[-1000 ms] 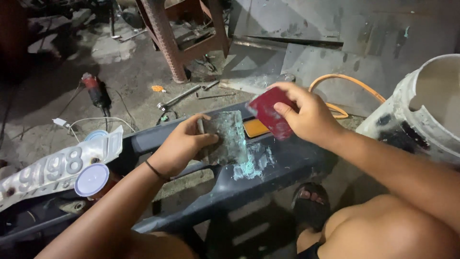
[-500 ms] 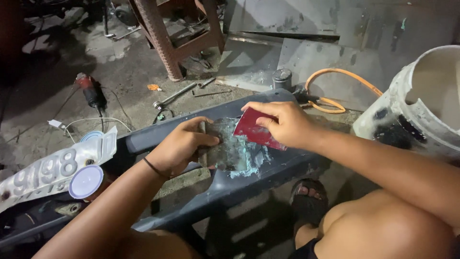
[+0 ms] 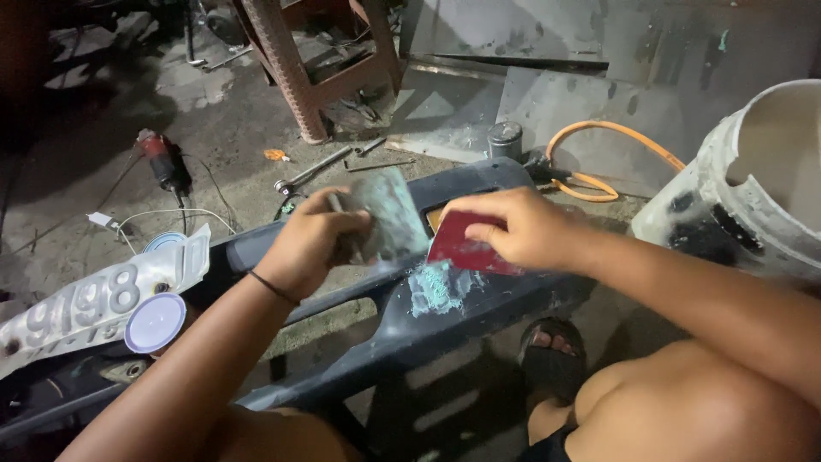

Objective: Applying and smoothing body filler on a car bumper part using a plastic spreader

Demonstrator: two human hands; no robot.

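Down at knee level, the person's left hand (image 3: 312, 244) is clamped on a flat mixing board (image 3: 389, 214) smeared with grey-green filler, tilting it up off the dark plastic panel (image 3: 479, 299) so its face turns toward the other hand. The right hand (image 3: 522, 229) pinches a red spreader (image 3: 466, 248) between thumb and fingers, its edge touching the lower corner of the board — a hold that looks suited to scraping paste off the board. Just below the spreader, a pale green patch of filler (image 3: 436, 287) sits on the panel's upper face. The panel lies across the person's lap and legs, which likely keeps it steady at working height; a sandalled foot (image 3: 552, 359) shows beneath it.

Near the left forearm rest a white number plate (image 3: 94, 304) and a round white lid (image 3: 155, 322). Farther off on the concrete floor are a red angle grinder (image 3: 158, 162), a wrench (image 3: 312, 171) and an orange hose (image 3: 599, 154) — well apart from the hands. A stained white bucket (image 3: 753, 188) stands at the right.
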